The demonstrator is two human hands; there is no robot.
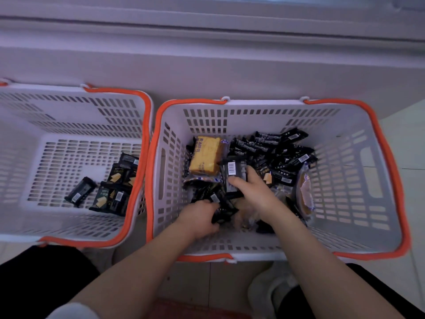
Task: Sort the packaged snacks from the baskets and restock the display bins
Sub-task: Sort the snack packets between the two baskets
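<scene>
Both hands in white slatted plastic basket [358, 143], left hand [199, 219] gripping black snack packets [222, 212], right hand [251, 189] pinching black barcoded packet [232, 172] mid-basket.

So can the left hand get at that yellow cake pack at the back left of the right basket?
Probably yes. The yellow cake pack lies on top of the pile with nothing over it, just beyond the left hand. That hand already grips a black packet, though, so it would likely need to drop it first.

Tiled floor [397, 143] carries two white baskets (orange-rimmed): left basket [69, 104], right basket [345, 125], side by side.
</scene>
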